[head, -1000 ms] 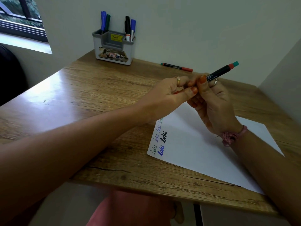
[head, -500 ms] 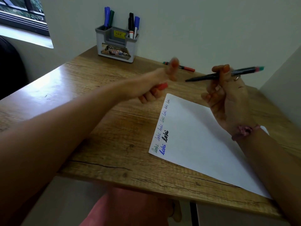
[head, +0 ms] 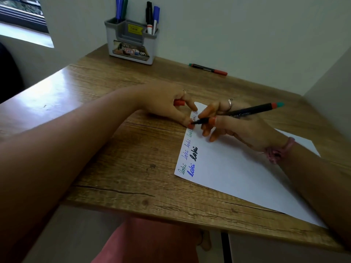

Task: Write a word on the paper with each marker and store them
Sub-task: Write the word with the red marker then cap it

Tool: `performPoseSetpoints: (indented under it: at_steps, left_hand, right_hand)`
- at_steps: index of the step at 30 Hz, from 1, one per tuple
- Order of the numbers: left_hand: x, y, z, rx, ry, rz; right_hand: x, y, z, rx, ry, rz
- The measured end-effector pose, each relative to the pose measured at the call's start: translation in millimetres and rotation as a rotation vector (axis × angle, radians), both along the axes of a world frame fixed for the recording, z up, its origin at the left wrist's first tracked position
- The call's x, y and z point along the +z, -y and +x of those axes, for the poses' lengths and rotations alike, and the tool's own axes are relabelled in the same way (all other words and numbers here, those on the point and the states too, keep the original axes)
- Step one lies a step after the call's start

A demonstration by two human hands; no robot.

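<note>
Right hand (head: 237, 128): grip holds the marker (head: 239, 113), tip on the paper (head: 237, 168) at its far left edge.
Left hand (head: 167, 105): curled round what looks like a red cap (head: 179, 102), fingertip pressing the paper.
Holder (head: 131, 41): far on the counter (head: 117, 149).

Single head-worn view, looks forward and down, close over wooden desk (head: 121, 149), wall just beyond

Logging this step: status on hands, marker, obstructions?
Right hand grips uncapped marker, tip at paper. Left hand holds red cap, fingertip on paper edge. Nothing obstructing.
</note>
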State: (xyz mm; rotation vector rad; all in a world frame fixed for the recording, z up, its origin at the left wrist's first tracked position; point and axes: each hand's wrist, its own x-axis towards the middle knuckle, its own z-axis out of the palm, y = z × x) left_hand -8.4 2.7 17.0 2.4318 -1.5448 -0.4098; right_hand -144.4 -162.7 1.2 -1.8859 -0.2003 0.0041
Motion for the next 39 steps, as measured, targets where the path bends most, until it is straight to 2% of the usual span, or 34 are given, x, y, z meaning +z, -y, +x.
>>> performPoseSetpoints:
  at_steps: [3,5,16,32,39]
  left_hand:
    - [-2,2,3,-0.009,0.012,-0.014]
    - [-3,2,6,-0.007,0.002,-0.03]
    - [-6,5,5,0.032,-0.072,-0.013]
    - [-2,5,0,0.071,-0.076,-0.013]
    - [-2,5,-1,0.073,-0.094,-0.015]
  right_hand:
    - [10,1,2,0.137,-0.031,-0.146]
    - [9,0,5,0.123,-0.025,-0.182]
    - [-13,-6,8,0.019,0.112,-0.105]
    - [-12,-13,8,0.036,0.165,-0.198]
    - [-10,-7,6,0.055,0.114,-0.189]
